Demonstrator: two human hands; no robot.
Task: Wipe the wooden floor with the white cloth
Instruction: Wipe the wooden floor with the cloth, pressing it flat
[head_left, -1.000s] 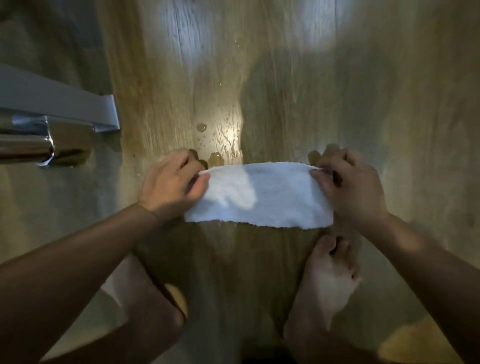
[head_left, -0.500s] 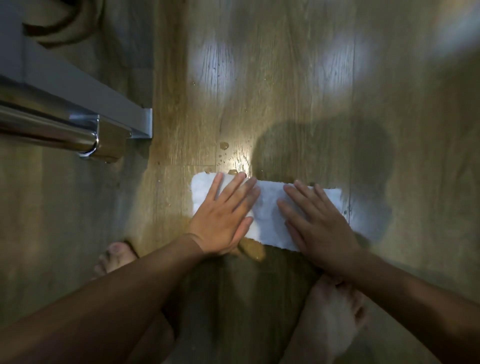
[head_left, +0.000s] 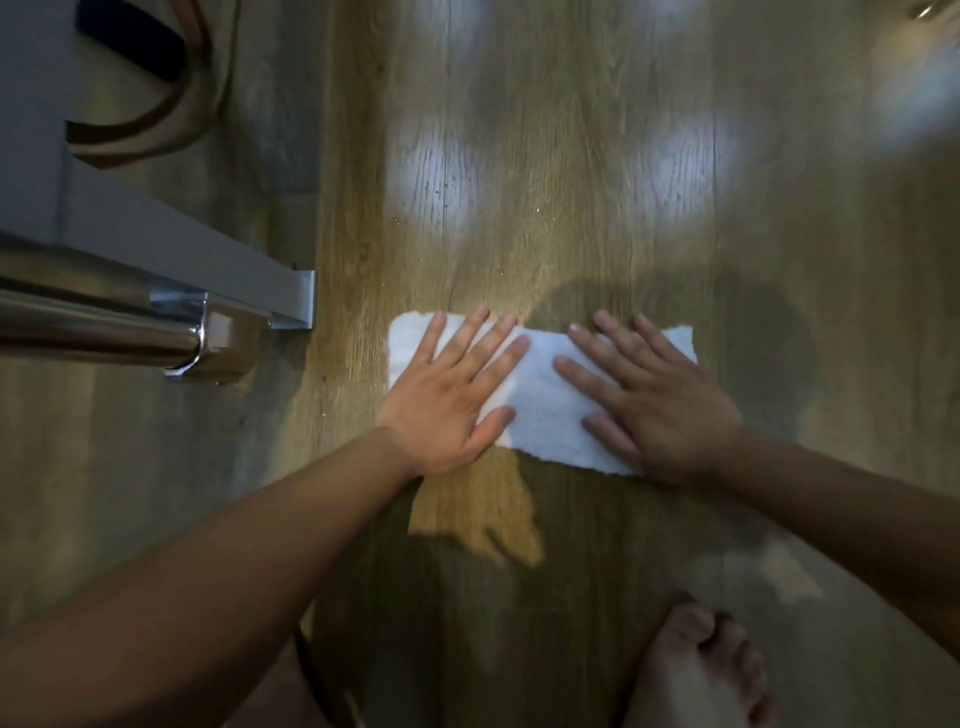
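Wooden floor (head_left: 545, 218) bears white cloth (head_left: 540, 410), left hand (head_left: 452, 395) and right hand (head_left: 654, 405) pressing flat, fingers spread.

Head view: steep downward, close over wooden floor (head_left: 545, 171).

Cloth (head_left: 545, 415) on floor (head_left: 524, 234), beside apparent handle (head_left: 104, 328)

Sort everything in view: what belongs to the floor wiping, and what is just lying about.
Job: white rectangular cloth; wooden plank floor; left hand and right hand, both pressing flat on the cloth.
Lying about: shiny chrome bar handle on a grey panel; brown curved strap, top left; bare foot.
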